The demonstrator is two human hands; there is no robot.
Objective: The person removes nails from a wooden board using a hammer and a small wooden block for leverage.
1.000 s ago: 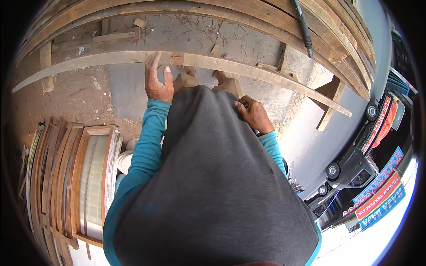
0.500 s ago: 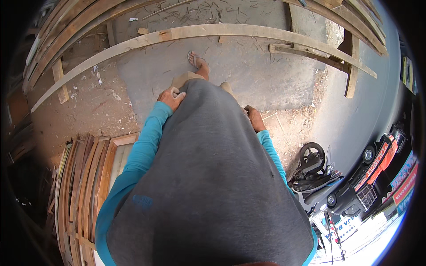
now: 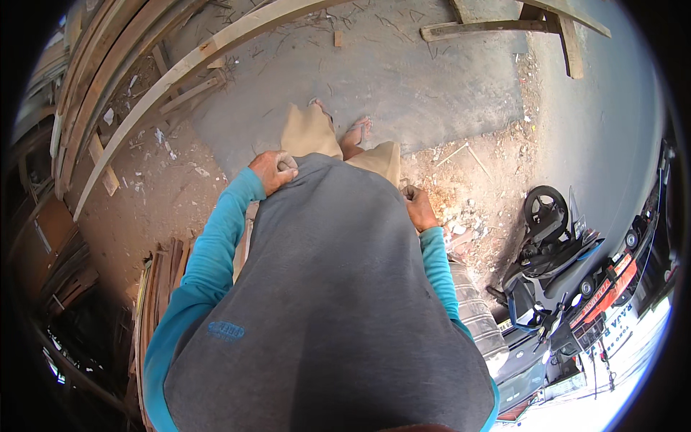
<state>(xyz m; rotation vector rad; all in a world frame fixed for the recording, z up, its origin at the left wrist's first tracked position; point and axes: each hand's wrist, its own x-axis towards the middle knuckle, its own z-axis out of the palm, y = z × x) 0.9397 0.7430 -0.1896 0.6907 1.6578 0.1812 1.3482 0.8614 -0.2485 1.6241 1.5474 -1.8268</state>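
Observation:
A dark grey shirt (image 3: 338,273) with turquoise sleeves covers the middle of the view. My left hand (image 3: 275,171) is closed at the shirt's front edge, thumb and fingers pinched against the cloth. On the other side my right hand (image 3: 421,207) is curled beside the hem, close to the tan shorts (image 3: 381,160). What its fingers hold, if anything, is hidden. Below the shorts, a foot in a flip-flop (image 3: 357,131) stands on the grey slab, the other foot partly covered.
Long wooden boards (image 3: 115,79) are stacked at the far left, and one long plank (image 3: 205,54) reaches across ahead. More timber (image 3: 162,281) lies at near left. Wooden supports (image 3: 497,27) stand far right. A motorcycle (image 3: 551,237) is parked at right, beside rubble (image 3: 468,205).
The long plank and right-hand supports have shifted toward the upper edge. Both feet now show, and the motorcycle appears lower and farther right. Both hands stay by the shirt's edge.

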